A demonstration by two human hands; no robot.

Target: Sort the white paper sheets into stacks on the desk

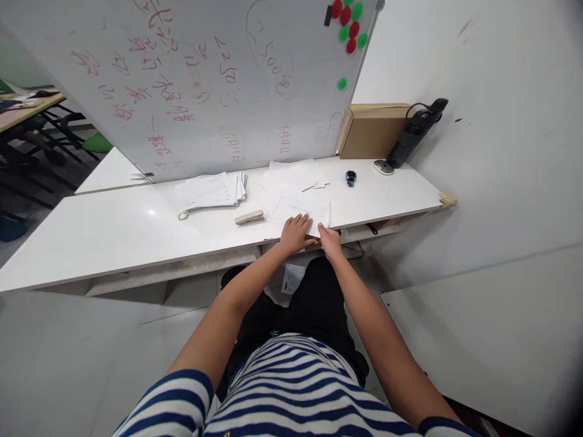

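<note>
My left hand [296, 233] lies open on the white paper sheet [298, 209] at the white tabletop's [136, 227] near edge; my right hand [330, 240] pinches its corner; the pale open shelf [389, 229] beneath holds a small black object [372, 229]

Desktop [109, 237] open at left end; papers [294, 207] cover middle; whiteboard [195, 97], box [373, 132], bottle [412, 138] block back.

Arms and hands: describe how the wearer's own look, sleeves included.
The left hand and right hand are both bare, without gloves. The forearms are uncovered, with no watch on either wrist. The short sleeves carry navy-blue and white stripes and end above the elbows, matching the striped shirt.
</note>
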